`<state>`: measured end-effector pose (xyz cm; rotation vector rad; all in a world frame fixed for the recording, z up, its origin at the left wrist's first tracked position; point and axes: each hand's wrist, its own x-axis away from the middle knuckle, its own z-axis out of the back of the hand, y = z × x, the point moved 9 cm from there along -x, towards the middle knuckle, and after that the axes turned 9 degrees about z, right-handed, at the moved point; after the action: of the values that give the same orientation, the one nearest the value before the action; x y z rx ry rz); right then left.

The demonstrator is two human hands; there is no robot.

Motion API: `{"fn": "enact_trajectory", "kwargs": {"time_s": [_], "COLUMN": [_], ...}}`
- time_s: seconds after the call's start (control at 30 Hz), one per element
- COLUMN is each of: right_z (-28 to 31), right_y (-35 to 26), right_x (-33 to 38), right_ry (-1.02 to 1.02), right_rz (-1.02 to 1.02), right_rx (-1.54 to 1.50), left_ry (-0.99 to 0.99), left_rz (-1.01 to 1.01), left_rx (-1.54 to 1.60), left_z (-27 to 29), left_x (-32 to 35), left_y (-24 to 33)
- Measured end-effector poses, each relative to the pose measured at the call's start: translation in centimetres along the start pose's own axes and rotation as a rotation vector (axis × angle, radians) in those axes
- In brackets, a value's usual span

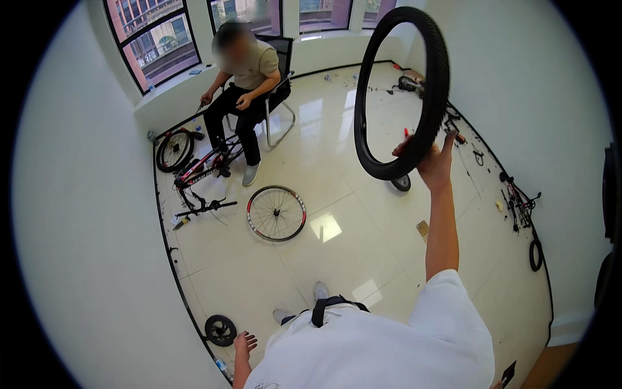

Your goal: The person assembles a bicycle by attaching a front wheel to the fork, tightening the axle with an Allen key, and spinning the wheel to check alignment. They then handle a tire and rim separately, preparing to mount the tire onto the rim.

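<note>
A black bicycle tire (438,81) is held up off the floor in my right hand (435,170), which grips its lower edge with the arm stretched out ahead. The tire stands nearly upright, and its middle is bare, with no rim or spokes. Low at the left, my left hand (245,342) hangs with its fingers apart and nothing in it. The nearest thing to it is a small black wheel (220,330) on the floor by the left wall. Further ahead, a spoked wheel (276,212) with a red, white and black rim lies flat without a tire.
A person (247,71) sits on a chair (285,87) at the back left, behind a bicycle frame (194,170) and another wheel (175,150). Bicycle parts (516,202), a small tire (536,255) and tools line the right wall. Behind my raised arm lies another small wheel (402,183).
</note>
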<state>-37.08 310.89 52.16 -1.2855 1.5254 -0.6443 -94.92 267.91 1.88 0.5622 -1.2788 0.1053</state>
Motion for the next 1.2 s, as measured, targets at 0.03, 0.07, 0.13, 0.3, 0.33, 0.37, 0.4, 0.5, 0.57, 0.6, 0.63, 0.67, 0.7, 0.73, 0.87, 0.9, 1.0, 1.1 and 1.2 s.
{"fn": "enact_trajectory", "kwargs": {"time_s": [0.03,0.07,0.13,0.3,0.33,0.37,0.4,0.5,0.57,0.6,0.63,0.67,0.7,0.73,0.87,0.9,1.0,1.1,1.2], "right_z": [0.0,0.1,-0.7,-4.0,-3.1,-3.1,-3.2,-1.3,-3.8,-2.9,-2.3,-3.5,-3.2,-3.6,-6.5,-7.0,-7.9,-5.9,-1.7], "right_y": [-0.1,0.1,-0.5,-3.3,-3.5,-4.7,-5.8,3.3,10.9,16.7,21.1,22.7,24.6,25.9,24.8,23.8,22.8,25.6,25.0], "right_x": [0.3,0.5,0.4,8.6,13.2,17.6,22.3,38.3,46.8,52.2,56.1,58.0,59.4,61.4,67.7,69.9,76.8,83.7,81.2], "right_ry": [-0.022,-0.046,-0.169,-0.156,-0.247,-0.267,-0.295,0.062,0.243,0.471,0.581,0.688,0.762,0.819,0.948,0.98,1.021,1.03,1.06], "right_rz": [0.017,0.036,0.108,-0.066,-0.092,-0.041,0.003,-0.919,-1.007,-0.818,-0.831,-0.838,-0.905,-0.966,-1.281,-1.363,-1.514,-1.551,-1.513], "right_rx": [0.044,0.082,0.072,-0.224,-0.305,-0.467,-0.638,-0.107,0.225,0.145,0.259,0.386,0.35,0.372,0.251,0.247,0.226,0.084,0.058], "left_ry": [-0.006,-0.006,-0.035,-0.03,-0.034,-0.048,-0.062,-0.189,-0.231,-0.242,-0.25,-0.252,-0.271,-0.265,-0.178,-0.172,-0.147,-0.172,-0.227], "left_rz": [-0.011,-0.025,-0.043,-0.089,-0.063,-0.035,-0.007,0.07,0.09,0.153,0.157,0.188,0.15,0.057,-0.015,-0.026,-0.046,0.017,-0.012], "left_rx": [-0.004,-0.004,-0.058,-0.024,-0.007,0.003,0.013,-0.262,-0.505,-0.548,-0.561,-0.583,-0.663,-0.741,-0.704,-0.715,-0.721,-0.702,-0.756], "left_z": [-0.7,-1.2,-2.6,-2.9,-2.5,-2.6,-2.6,-3.5,-3.6,-3.3,-3.2,-2.1,-2.7,-3.1,0.1,0.4,-0.1,-1.0,-4.1], "left_x": [-0.5,-0.7,-0.9,0.9,1.2,1.2,1.2,0.1,0.3,-0.4,-1.4,-1.2,-2.0,-0.4,-1.4,-1.7,-2.9,-3.0,-3.4], "left_y": [1.3,2.5,4.4,5.1,4.5,3.7,3.3,1.0,2.5,2.2,3.3,3.4,4.8,7.1,10.7,11.1,11.5,9.1,7.5]}}
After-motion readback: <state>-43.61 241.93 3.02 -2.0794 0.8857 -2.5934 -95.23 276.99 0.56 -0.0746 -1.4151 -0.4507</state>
